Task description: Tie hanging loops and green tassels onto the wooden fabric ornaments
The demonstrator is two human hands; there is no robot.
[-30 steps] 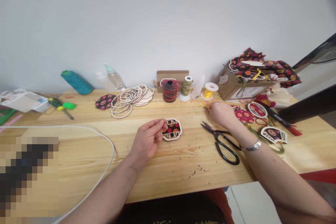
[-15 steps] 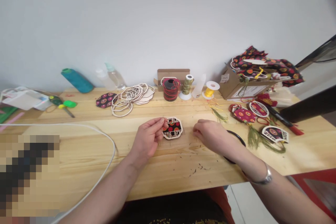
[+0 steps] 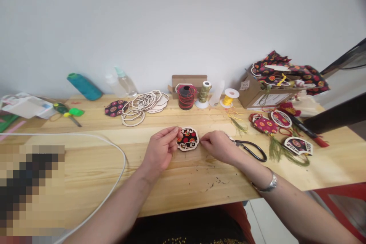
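Note:
A patterned-fabric ornament with a pale cut-out wooden lattice frame stands out near the middle of the table. My left hand pinches its left edge between thumb and fingers. Just off the right edge is my right hand, its fingertips pressed together. What they pinch, if anything, is too small to make out. Partly behind that hand lie black-handled scissors, the blades mostly covered by it.
Stacked wooden frames, red cord, green thread and a yellow spool line the back. Finished ornaments with tassels and a cardboard box of fabric are right. A white cable curves at left.
My right hand has moved left, closer to the ornament's right edge, uncovering more of the scissors. My left hand keeps its hold, almost unmoved.

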